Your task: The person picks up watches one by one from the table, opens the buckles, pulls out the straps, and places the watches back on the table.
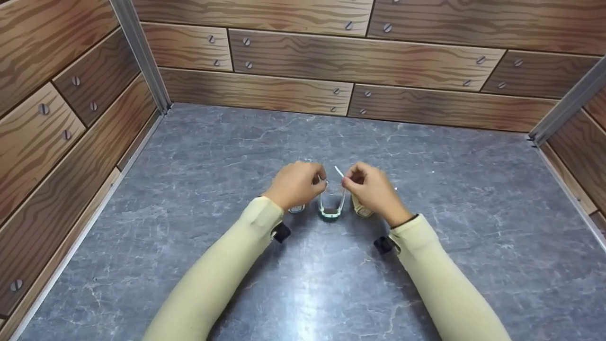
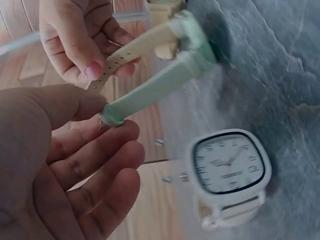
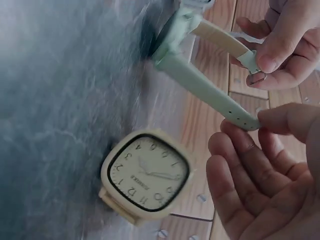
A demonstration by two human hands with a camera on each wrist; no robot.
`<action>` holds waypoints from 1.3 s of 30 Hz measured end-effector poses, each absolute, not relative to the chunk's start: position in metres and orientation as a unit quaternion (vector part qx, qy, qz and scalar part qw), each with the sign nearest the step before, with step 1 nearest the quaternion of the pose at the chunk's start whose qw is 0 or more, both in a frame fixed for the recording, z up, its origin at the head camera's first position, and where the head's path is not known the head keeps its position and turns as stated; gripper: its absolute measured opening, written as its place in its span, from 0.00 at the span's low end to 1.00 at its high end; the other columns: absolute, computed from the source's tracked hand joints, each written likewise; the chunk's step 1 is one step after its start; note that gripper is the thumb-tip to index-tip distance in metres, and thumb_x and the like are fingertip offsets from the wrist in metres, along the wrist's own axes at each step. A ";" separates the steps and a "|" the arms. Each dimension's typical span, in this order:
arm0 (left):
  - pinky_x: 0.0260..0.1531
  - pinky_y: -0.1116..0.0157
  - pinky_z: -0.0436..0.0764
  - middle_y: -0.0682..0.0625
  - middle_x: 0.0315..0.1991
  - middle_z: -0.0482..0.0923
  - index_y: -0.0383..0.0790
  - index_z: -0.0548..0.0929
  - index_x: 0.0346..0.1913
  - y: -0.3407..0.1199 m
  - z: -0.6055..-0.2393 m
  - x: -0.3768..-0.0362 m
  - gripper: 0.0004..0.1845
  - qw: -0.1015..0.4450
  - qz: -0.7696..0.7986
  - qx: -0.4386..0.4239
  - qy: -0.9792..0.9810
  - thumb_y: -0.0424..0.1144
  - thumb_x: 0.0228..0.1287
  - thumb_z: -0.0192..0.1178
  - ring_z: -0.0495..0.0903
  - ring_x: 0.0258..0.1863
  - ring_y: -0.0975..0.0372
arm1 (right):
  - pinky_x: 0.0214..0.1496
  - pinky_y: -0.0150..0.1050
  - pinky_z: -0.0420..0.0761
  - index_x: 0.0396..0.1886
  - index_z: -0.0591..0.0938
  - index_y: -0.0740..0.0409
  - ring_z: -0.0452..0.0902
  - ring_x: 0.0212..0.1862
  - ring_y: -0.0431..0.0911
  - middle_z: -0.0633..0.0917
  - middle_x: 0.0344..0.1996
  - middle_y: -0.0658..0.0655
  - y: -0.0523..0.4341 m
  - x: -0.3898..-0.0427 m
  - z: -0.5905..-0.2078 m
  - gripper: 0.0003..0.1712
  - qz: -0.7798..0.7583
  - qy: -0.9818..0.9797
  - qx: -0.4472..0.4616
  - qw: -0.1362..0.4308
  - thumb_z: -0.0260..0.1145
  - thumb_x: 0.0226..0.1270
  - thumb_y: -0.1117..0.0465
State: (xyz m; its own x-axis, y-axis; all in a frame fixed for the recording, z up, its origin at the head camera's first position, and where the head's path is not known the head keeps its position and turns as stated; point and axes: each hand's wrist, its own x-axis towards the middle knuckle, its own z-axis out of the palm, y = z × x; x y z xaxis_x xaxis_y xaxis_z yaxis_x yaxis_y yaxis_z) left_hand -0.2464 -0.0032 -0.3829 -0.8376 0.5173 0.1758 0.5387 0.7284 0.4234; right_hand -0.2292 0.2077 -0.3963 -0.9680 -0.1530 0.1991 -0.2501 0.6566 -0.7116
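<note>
A white watch [image 1: 297, 209] is lying near your left hand [image 1: 297, 183], whose half-curled fingers are pinching the buckle end of a green watch [image 1: 330, 214], low between your hands. Your right hand [image 1: 376, 188], similarly curling, is pinching its holed end near a beige watch [image 1: 361, 210].

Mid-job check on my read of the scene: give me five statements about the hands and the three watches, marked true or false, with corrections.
1. The left hand pinches the mint-green watch at its buckle end. True.
2. In the head view, the beige watch lies right of the mint-green watch. True.
3. The right hand grips the beige watch. False: it pinches the holed end of the mint-green strap.
4. The mint-green strap is buckled closed. False: its ends are apart, one in each hand.
5. The white watch has a squarish face. True.
</note>
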 end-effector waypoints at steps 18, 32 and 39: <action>0.44 0.56 0.84 0.50 0.35 0.90 0.42 0.93 0.38 0.009 -0.416 -0.279 0.07 -0.001 -0.237 -0.254 -0.938 0.41 0.67 0.69 0.86 0.37 0.54 | 0.36 0.44 0.78 0.34 0.86 0.59 0.79 0.33 0.49 0.87 0.33 0.57 0.197 -0.258 -0.406 0.07 0.244 -0.969 0.048 0.014 0.66 0.67 0.60; 0.48 0.58 0.80 0.50 0.42 0.85 0.41 0.87 0.53 -0.041 -0.342 -0.230 0.12 0.077 -0.338 -0.263 -0.900 0.41 0.73 0.62 0.82 0.44 0.54 | 0.47 0.48 0.83 0.43 0.86 0.63 0.83 0.42 0.51 0.88 0.39 0.59 0.256 -0.186 -0.341 0.08 0.316 -0.933 0.136 0.107 0.66 0.73 0.63; 0.43 0.62 0.81 0.52 0.41 0.85 0.42 0.86 0.53 -0.047 -0.333 -0.217 0.11 0.076 -0.316 -0.293 -0.899 0.41 0.74 0.62 0.82 0.40 0.60 | 0.43 0.47 0.81 0.44 0.86 0.57 0.82 0.41 0.48 0.87 0.38 0.55 0.270 -0.164 -0.318 0.08 0.230 -0.958 0.146 0.086 0.66 0.76 0.57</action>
